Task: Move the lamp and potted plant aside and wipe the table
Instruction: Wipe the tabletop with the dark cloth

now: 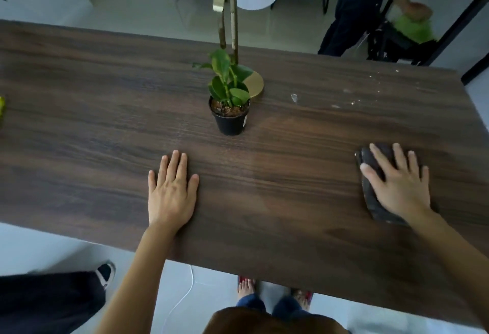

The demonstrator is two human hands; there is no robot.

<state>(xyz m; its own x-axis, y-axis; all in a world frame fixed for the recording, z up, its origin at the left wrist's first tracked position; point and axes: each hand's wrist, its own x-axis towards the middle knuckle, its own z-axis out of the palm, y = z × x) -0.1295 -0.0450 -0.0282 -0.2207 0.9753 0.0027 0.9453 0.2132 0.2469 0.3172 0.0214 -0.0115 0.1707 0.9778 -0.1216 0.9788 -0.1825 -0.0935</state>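
Dark cloth (375, 191) is pinned flat on the table (105, 122) near the right end, close to the near edge. Its long axis runs from near edge toward far edge, tilted slightly left at the far end. The right hand (397, 188) is pressed palm-down on it, fingers (378, 159) spread wide and pointing away and a little left; nothing is gripped, the cloth is only held down.

The left hand (172, 193) is laid flat on bare wood near the middle of the near edge, fingers extended, close together, pointing toward the far edge. Nothing is held.

The potted plant (230, 101) is stood upright at mid-table in a black pot, well apart from both hands, green leaves rising slightly left. The lamp (256, 85) is placed just behind it: round brass base partly hidden by the leaves, brass stem running up and away, white shade at the top of the view. Whether pot and base touch cannot be told.

Pale crumbs and smears (352, 95) are seen on the far right part of the table, beyond the cloth.

A second person (357, 8) is seen past the far right corner, blurred, with something green (412, 29) in hand. A dark trouser leg and shoe (53, 299) are seen at lower left on the floor.
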